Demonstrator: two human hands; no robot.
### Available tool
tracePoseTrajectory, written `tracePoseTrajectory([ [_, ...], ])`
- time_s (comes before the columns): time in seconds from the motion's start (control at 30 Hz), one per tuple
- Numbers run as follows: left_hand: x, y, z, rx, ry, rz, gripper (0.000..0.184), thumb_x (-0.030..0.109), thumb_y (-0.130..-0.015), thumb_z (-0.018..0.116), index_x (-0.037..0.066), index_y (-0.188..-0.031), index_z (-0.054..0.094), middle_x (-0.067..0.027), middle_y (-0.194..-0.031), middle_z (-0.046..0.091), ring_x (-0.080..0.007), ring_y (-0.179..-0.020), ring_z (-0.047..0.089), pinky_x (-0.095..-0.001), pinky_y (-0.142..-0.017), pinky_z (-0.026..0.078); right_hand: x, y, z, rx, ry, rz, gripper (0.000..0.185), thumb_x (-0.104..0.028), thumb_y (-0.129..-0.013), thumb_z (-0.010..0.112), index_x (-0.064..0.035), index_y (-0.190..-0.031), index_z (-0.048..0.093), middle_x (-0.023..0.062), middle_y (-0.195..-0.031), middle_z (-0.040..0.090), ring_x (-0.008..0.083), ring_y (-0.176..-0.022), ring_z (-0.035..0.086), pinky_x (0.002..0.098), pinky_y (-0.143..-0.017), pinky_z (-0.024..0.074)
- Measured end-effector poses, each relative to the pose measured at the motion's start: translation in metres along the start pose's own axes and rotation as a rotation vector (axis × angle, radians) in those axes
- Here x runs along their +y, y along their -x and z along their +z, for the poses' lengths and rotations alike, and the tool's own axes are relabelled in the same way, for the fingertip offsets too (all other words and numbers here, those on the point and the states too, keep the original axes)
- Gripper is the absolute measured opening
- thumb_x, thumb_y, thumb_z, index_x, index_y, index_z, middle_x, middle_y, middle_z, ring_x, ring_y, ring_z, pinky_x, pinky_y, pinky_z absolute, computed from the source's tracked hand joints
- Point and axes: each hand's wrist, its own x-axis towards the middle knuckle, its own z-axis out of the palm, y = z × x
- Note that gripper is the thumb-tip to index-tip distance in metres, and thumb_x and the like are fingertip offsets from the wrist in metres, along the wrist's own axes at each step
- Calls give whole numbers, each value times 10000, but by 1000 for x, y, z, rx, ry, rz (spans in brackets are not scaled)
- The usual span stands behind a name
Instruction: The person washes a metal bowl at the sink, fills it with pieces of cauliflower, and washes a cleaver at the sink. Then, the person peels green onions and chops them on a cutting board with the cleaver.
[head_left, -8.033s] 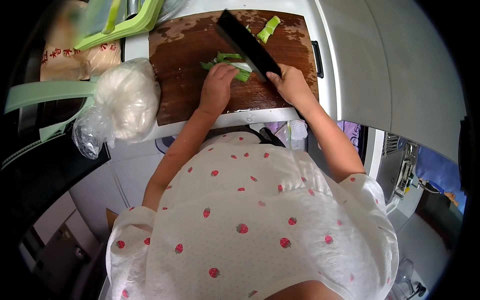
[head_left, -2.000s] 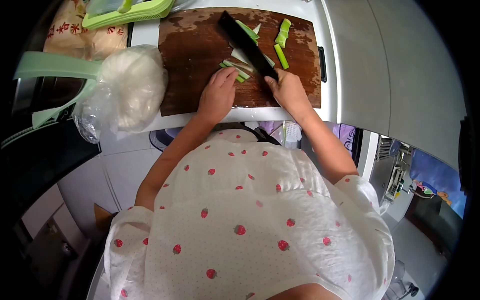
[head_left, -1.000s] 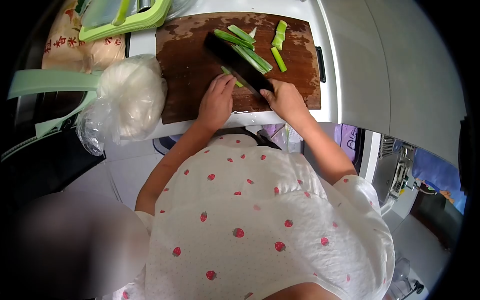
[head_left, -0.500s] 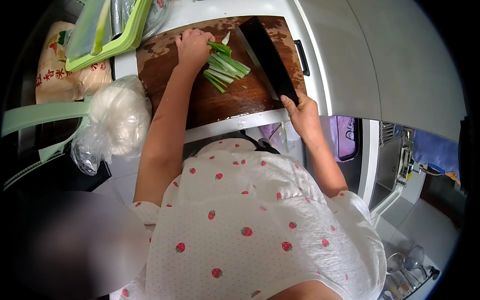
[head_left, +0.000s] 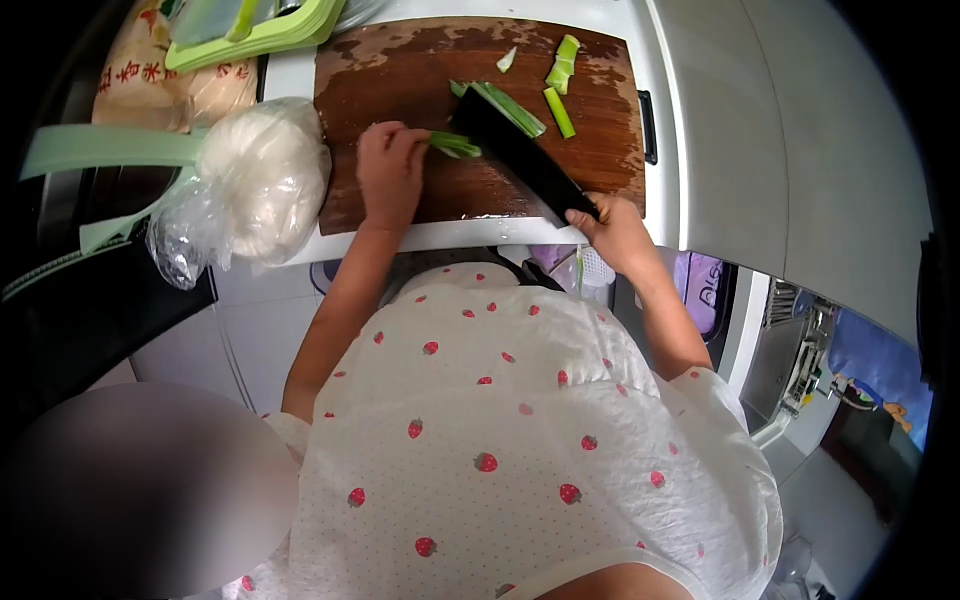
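Note:
My right hand [head_left: 620,235] is closed around the handle of a black-bladed cleaver [head_left: 535,165], which slants across the wooden cutting board [head_left: 400,75]. To its left, my left hand [head_left: 388,178] is over the board with its fingertips closed on green scallion pieces [head_left: 455,145]. These lie close to the blade. A bundle of cut scallion lengths [head_left: 515,108] lies just beyond the cleaver, partly hidden by it. Farther right on the board are a pale green stalk piece [head_left: 564,62], a shorter scallion piece [head_left: 559,113] and a small white bit [head_left: 507,60].
A knotted clear plastic bag [head_left: 265,185] with white contents sits left of the board. Behind it are green plastic baskets [head_left: 250,45] and a printed rice sack [head_left: 150,85]. A black handle [head_left: 648,127] is beside the board's right edge.
My left hand has come nearer to me and pulled some scallion pieces away from the bundle. The cleaver has moved left over the scallions. Pieces at the far right are now visible.

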Motion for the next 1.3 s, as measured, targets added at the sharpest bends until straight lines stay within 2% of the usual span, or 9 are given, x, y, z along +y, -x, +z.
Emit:
tracePoseTrajectory([
  [0.07,4,4,15,-39,182,55,146,29,-711,668,91,-842,651,-74,-874,550,-267,-830,527,-355,-705,452,-8,-2,-2,-12,9,58,225,-203,-847,615,1,-941,630,243,-727,589,384,-711,599,406,-650,455],
  [0.17,12,9,20,-205,158,99,123,12,-757,645,50,-873,654,-101,-889,564,-272,-838,544,-356,-731,461,-9,0,-3,82,-17,30,215,-201,-855,607,2,-922,626,240,-708,582,395,-693,589,408,-636,454],
  [0.3,12,29,10,-245,182,65,185,-4,-765,627,42,-941,658,-107,-943,574,-278,-892,547,-354,-778,462,-23,6,0,93,-11,-19,210,-200,-852,611,-3,-922,623,236,-697,578,401,-691,585,421,-632,448],
  [0.57,12,41,8,-231,162,118,295,-40,-771,571,-21,-1063,608,-154,-1068,548,-334,-1046,507,-384,-891,447,-41,11,7,114,477,-227,170,-212,-870,547,-65,-930,608,192,-717,626,381,-706,613,475,-634,487],
  [0.77,16,39,8,-246,91,107,266,-23,-752,561,-20,-1013,612,-138,-1057,549,-314,-1042,513,-374,-881,464,-38,6,13,86,601,-272,162,-154,-853,534,-25,-938,584,213,-704,619,383,-714,622,470,-627,491],
  [1.0,14,38,9,-253,128,126,317,-40,-723,554,-16,-1036,600,-134,-1076,537,-317,-1055,502,-380,-907,445,-43,-22,27,65,507,-154,165,-155,-848,555,-7,-896,609,231,-721,616,393,-736,618,478,-656,489],
  [1.1,15,39,8,-260,144,132,348,-54,-702,557,-17,-1047,589,-135,-1089,531,-320,-1060,498,-383,-917,436,-40,-25,21,91,213,-102,200,-190,-840,610,-13,-929,635,246,-755,600,407,-765,596,448,-678,457],
  [1.23,13,42,8,-274,140,142,377,-56,-685,569,-18,-1060,580,-135,-1098,529,-324,-1069,492,-385,-924,431,-41,-19,25,115,264,-141,169,-183,-839,587,-33,-903,632,231,-764,618,408,-750,603,478,-683,483],
  [1.3,12,41,8,-272,147,142,383,-56,-681,570,-17,-1062,579,-136,-1100,529,-325,-1075,490,-387,-927,430,-47,-11,17,106,440,-187,157,-156,-845,557,-35,-918,624,233,-745,618,405,-741,612,482,-678,486],
])
